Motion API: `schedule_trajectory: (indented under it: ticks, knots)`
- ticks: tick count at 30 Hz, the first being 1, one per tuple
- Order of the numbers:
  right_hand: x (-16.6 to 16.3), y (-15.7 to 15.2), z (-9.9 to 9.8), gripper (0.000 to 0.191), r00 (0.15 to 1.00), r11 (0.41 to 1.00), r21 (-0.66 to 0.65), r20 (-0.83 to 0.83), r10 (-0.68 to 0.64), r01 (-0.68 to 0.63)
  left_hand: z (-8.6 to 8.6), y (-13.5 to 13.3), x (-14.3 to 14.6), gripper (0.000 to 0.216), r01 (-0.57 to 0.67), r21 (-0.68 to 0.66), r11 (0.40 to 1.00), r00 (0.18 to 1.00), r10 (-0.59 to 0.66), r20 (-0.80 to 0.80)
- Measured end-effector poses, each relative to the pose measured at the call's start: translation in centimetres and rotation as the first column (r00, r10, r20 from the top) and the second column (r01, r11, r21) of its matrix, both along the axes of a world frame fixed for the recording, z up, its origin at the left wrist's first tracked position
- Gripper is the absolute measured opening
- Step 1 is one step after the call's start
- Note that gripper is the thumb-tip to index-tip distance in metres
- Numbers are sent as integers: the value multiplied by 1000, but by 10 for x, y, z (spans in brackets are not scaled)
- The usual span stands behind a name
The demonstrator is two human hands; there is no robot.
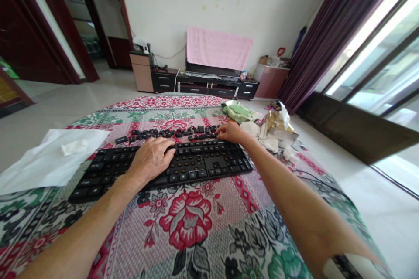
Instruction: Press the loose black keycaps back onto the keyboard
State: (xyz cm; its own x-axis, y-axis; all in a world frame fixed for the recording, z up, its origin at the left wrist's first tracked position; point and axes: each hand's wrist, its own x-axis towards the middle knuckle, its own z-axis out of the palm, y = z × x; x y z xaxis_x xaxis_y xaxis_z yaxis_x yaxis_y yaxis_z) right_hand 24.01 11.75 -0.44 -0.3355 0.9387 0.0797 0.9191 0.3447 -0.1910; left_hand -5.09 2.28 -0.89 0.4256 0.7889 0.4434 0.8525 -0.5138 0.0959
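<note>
A black keyboard (183,175) lies across the patterned tablecloth, with many of its keycaps off and bare key sockets showing in the middle. My left hand (151,157) rests on its upper middle, fingers laid out flat and the thumb apart. Behind the keyboard runs a long, uneven row of loose black keycaps (173,132). At the right end of that row is my right hand (231,132), its fingertips drawn together among the keycaps. Whatever may be between those fingertips is hidden.
White paper (49,165) with a folded tissue (74,147) lies on the left. To the right are a green packet (240,111), crumpled tissues (271,143) and a gold-coloured box (278,124). A black cable (322,187) trails over the table's right side.
</note>
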Motion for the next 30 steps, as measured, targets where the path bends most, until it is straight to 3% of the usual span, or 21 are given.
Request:
schedule_trajectory:
  ticks: [4,7,12,16,21,30]
  knots:
    - [-2,0,-1,27,1000,999,-40,-5,-23,23,-1,2,0,30,-3,-6,1000,1000,3,-11]
    - [-1,-10,10,27,998,998,-64,-55,-26,23,-1,2,0,31,-4,-8,1000,1000,4,-7]
    - [7,-47,41,23,986,997,-73,-169,9,-21,-1,2,0,31,-4,1,1000,1000,4,-16]
    - [8,-81,57,19,977,960,-240,-187,102,-146,-1,1,0,30,-18,18,1000,999,19,-50]
    - [4,-102,55,17,988,932,-329,-70,135,-151,-2,1,0,30,-24,22,999,998,25,-52]
    - [-5,-104,54,19,991,938,-330,38,130,-110,-2,1,0,31,-11,27,1000,999,13,-46]
